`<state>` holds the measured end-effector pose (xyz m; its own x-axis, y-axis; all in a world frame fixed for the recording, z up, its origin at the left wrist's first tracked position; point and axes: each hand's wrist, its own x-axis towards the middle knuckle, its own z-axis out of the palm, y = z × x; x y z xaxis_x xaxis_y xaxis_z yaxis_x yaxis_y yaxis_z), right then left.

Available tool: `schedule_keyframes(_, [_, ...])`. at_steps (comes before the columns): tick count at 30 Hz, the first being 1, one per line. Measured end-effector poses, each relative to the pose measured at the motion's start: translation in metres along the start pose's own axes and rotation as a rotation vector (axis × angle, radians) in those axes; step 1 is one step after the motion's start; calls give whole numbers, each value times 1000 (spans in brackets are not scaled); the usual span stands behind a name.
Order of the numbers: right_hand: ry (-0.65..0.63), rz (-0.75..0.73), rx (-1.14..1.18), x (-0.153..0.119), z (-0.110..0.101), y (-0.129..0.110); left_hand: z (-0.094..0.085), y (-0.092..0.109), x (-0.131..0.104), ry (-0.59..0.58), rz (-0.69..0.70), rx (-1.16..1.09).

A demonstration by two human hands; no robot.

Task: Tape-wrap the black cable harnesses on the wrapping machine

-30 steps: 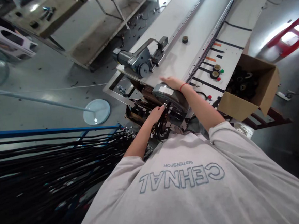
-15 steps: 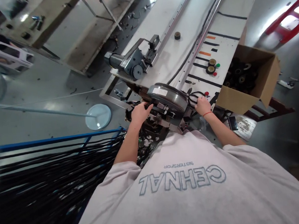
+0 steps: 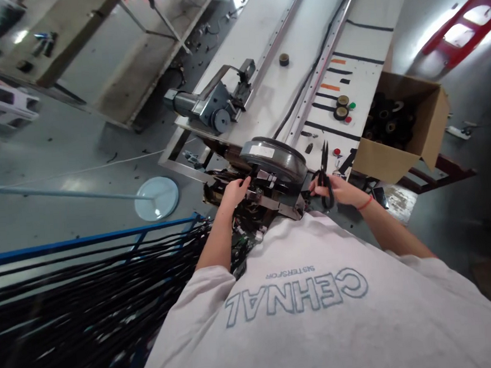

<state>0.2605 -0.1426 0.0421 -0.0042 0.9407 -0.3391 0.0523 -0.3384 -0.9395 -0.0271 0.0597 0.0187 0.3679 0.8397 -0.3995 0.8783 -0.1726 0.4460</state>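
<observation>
The right hand (image 3: pixel 342 190) holds the black scissors (image 3: pixel 325 181), its fingers closed around the handles; the blades point away from the person, over the near edge of the white counter (image 3: pixel 275 100). A red string (image 3: pixel 365 203) circles that wrist. The left hand (image 3: pixel 235 193) is at the near left side of the round machine (image 3: pixel 284 161), thumb and forefinger narrowly spaced; whether they pinch anything, I cannot tell. The machine bears a white label (image 3: pixel 261 151) and sits at the counter's near end, left of the scissors. Beyond it to the left stands a grey motor unit (image 3: pixel 206 109). To the right, 2 tape rolls (image 3: pixel 341 108) lie beside 1 green button (image 3: pixel 353 106) and 1 red button (image 3: pixel 348 119). An open cardboard box (image 3: pixel 389 160) of dark rolls is beside the counter. Long black cables (image 3: pixel 88 290) stretch across the lower left.
</observation>
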Motion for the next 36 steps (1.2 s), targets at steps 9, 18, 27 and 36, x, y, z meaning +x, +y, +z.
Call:
schedule_keyframes(9, [-505, 376, 347, 77, 141, -18, -19, 29, -23, 229, 20, 165])
schedule_keyframes(18, [502, 172, -226, 16, 30, 1, -26, 7, -12, -48, 143, 99])
schedule_keyframes(27, [373, 121, -280, 40, 20, -51, -25, -5, -48, -615, -22, -717])
schedule_keyframes(36, [209, 84, 456, 109, 144, -14, 5, -9, -89, -540, 281, -696])
